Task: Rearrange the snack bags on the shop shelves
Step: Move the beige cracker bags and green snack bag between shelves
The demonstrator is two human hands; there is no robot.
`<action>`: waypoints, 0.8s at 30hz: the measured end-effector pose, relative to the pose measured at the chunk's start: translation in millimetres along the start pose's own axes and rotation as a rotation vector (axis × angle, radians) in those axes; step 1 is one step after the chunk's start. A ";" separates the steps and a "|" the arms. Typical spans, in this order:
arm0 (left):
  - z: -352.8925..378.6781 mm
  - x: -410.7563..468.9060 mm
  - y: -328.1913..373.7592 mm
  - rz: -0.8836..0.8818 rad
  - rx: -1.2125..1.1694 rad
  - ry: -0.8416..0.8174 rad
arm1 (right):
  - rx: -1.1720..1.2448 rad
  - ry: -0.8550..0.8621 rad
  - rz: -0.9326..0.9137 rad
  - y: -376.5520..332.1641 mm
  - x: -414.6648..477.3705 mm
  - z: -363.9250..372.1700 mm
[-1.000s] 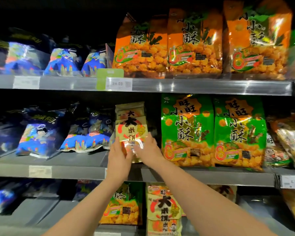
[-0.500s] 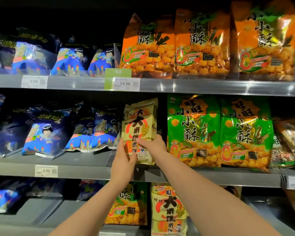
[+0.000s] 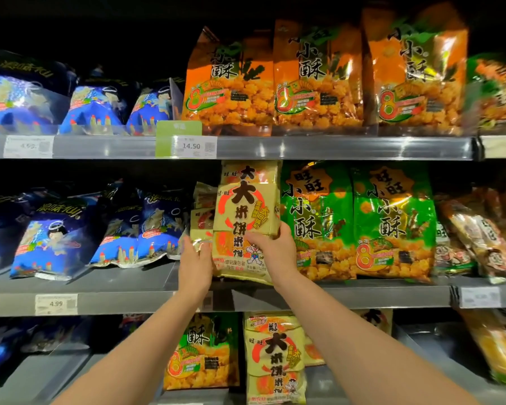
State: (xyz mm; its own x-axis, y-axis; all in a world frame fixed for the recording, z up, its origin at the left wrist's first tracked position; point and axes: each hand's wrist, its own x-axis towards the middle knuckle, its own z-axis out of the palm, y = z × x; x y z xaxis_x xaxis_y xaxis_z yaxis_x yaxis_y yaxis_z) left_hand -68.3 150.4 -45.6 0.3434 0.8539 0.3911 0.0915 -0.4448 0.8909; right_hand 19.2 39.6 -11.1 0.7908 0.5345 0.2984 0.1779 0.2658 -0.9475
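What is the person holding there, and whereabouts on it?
The pale yellow snack bag: the right hand grips its front middle, and the left hand presses its lower left edge.

Three orange snack bags (image 3: 319,80) are standing on the top shelf (image 3: 333,147), two green bags (image 3: 360,223) are standing on the middle shelf (image 3: 348,296), and two hands (image 3: 196,264) are reaching in.

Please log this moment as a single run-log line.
step: seating pale yellow bag upright, middle shelf | left hand: at bag's left edge | right hand: gripping front | neighbour: green bag at right
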 end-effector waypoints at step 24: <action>33.2 41.6 -6.6 -0.268 0.150 -0.025 | 0.067 0.042 -0.066 11.9 -8.9 -58.8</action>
State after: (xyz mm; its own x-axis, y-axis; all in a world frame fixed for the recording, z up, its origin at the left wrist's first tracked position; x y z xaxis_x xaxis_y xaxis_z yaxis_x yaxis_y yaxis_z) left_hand -23.6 179.9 -42.9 0.3113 0.9400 0.1396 0.3182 -0.2415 0.9167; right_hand 48.7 -9.1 -31.9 0.8029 0.4800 0.3535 0.1921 0.3531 -0.9157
